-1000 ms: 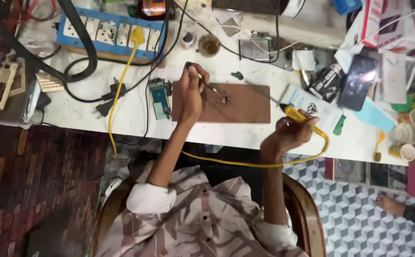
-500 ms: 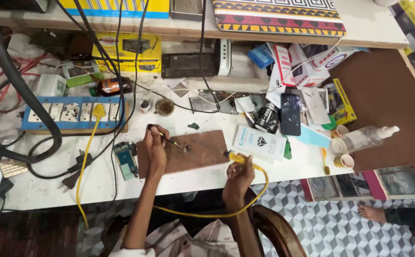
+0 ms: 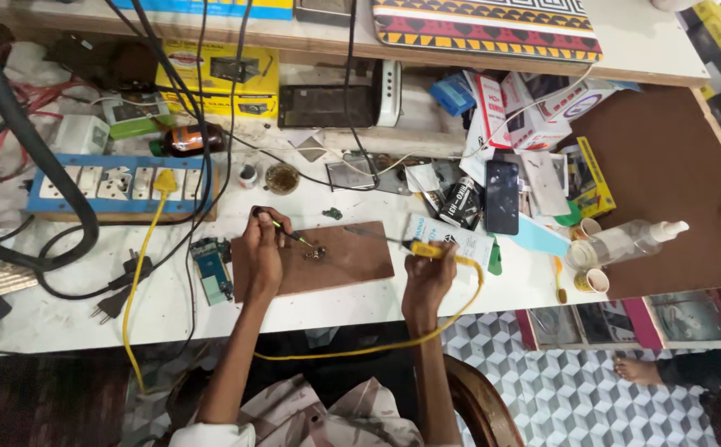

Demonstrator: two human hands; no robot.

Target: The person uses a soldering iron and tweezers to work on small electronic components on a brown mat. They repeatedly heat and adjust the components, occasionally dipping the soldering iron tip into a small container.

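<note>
We pinch thin tweezers (image 3: 287, 233) in our left hand (image 3: 261, 252), fingers closed round the handle so the tips reach out to the right and steady a small metal part (image 3: 317, 252) on the brown board (image 3: 340, 258). The part lies just beyond the left fingertips, between both hands, nearer the left. Our right hand (image 3: 426, 277) is closed round a yellow soldering iron (image 3: 421, 247), its tip angled left towards the part but not at it; the yellow cord (image 3: 459, 306) loops away under the wrist, off the work. The board seems placed to shield the white worktop (image 3: 62, 310) from heat. A green circuit board (image 3: 211, 269) lies just left of the left hand, a black phone (image 3: 502, 196) well beyond the right.
</note>
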